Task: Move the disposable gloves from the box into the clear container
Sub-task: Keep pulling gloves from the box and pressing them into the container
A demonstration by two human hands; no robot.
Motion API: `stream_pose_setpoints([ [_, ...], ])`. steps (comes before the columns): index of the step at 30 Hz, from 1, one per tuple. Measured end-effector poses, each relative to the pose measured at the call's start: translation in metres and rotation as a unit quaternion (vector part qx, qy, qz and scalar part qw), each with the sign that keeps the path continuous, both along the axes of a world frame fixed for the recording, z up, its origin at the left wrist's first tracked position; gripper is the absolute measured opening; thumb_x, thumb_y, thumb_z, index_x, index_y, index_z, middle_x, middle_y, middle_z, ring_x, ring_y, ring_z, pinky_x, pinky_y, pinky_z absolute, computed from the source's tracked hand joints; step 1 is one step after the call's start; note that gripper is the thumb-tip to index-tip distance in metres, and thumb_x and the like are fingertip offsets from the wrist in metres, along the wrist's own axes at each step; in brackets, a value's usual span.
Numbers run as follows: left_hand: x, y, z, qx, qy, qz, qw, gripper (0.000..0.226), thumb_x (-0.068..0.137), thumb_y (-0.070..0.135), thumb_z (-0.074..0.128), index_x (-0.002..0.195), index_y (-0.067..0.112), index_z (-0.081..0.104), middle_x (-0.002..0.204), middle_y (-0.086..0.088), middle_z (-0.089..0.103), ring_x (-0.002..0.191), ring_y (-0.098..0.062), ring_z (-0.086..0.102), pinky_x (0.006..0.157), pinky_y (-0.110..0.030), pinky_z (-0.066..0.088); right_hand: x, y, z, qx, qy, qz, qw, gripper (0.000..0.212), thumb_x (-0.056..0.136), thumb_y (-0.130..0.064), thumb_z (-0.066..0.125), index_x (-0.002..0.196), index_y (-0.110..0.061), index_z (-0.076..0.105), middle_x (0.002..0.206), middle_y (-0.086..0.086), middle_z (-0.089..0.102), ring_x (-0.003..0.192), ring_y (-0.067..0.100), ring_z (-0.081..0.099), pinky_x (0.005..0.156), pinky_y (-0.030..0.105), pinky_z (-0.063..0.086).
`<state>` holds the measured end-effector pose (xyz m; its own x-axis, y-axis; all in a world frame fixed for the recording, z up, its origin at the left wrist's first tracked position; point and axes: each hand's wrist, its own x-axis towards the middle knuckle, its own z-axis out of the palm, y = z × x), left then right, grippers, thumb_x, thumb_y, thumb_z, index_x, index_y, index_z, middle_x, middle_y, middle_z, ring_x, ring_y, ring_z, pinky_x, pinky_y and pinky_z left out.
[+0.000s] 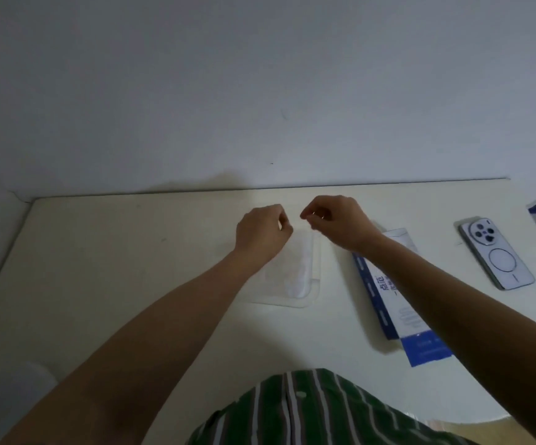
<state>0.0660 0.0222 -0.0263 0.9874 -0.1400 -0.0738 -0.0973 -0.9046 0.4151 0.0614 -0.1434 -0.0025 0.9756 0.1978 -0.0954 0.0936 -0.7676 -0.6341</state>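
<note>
Cream-white table (115, 268), far edge set against a pale wall. Near the middle, lying flat, a clear container (311, 290) with rounded corners, something pale and crumpled faintly visible inside. Just to the right, not touching it, a blue-and-white box (388, 300) laid lengthwise, near-end flap open and resting on the surface. Further right, well apart from the box, a phone (497, 255), camera side up.

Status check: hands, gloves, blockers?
Left hand, right hand pinched over clear container; grip contents unclear. Box beneath right forearm. Nothing blocking.
</note>
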Motion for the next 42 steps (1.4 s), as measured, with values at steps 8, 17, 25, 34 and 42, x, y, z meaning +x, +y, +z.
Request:
stream_pose_setpoints([
  [8, -0.02, -0.112, 0.013, -0.113, 0.084, -0.176, 0.974, 0.011, 0.09, 0.026, 0.059, 0.096, 0.02, 0.065, 0.076, 0.008, 0.058, 0.071, -0.013, 0.057, 0.065, -0.026, 0.043, -0.049, -0.114, -0.027, -0.057, 0.074, -0.115, 0.989, 0.012, 0.093, -0.015, 0.059, 0.099, -0.018, 0.07, 0.083, -0.006, 0.065, 0.075, 0.009, 0.061, 0.076, 0.029, 0.055],
  [17, -0.034, -0.169, -0.035, -0.007, 0.217, -0.224, 0.95, 0.048, 0.084, 0.028, 0.069, 0.122, 0.011, 0.044, 0.108, -0.008, 0.063, 0.098, -0.026, 0.061, 0.077, -0.032, 0.047, -0.094, -0.147, -0.072, -0.134, 0.108, -0.135, 0.976, 0.036, 0.094, -0.037, 0.055, 0.13, -0.031, 0.057, 0.097, -0.004, 0.053, 0.086, 0.014, 0.056, 0.078, 0.03, 0.05],
  [25, -0.034, -0.179, -0.043, 0.032, 0.217, -0.211, 0.953, 0.061, 0.084, 0.028, 0.07, 0.128, 0.004, 0.036, 0.115, -0.013, 0.059, 0.103, -0.03, 0.06, 0.074, -0.03, 0.039, -0.09, -0.142, -0.088, -0.148, 0.043, -0.157, 0.976, 0.014, 0.091, -0.029, 0.062, 0.094, -0.02, 0.072, 0.095, 0.001, 0.057, 0.081, 0.019, 0.059, 0.069, 0.029, 0.048],
  [34, -0.032, -0.182, -0.052, 0.047, 0.226, -0.197, 0.953, 0.071, 0.08, 0.025, 0.077, 0.129, 0.0, 0.033, 0.121, -0.014, 0.058, 0.109, -0.031, 0.059, 0.079, -0.031, 0.043, -0.082, -0.173, -0.057, 0.213, -0.041, -0.252, 0.943, 0.006, 0.094, -0.019, 0.06, 0.091, -0.014, 0.062, 0.094, 0.001, 0.062, 0.083, 0.013, 0.061, 0.077, 0.023, 0.053],
  [42, -0.03, -0.182, -0.057, 0.083, 0.2, -0.243, 0.946, 0.064, 0.076, 0.032, 0.077, 0.13, 0.011, 0.05, 0.131, -0.01, 0.051, 0.114, -0.031, 0.056, 0.09, -0.034, 0.046, -0.09, -0.176, -0.061, 0.349, 0.164, -0.248, 0.889, 0.054, 0.087, -0.043, 0.066, 0.127, -0.011, 0.048, 0.112, 0.006, 0.063, 0.097, 0.02, 0.067, 0.079, 0.033, 0.058],
])
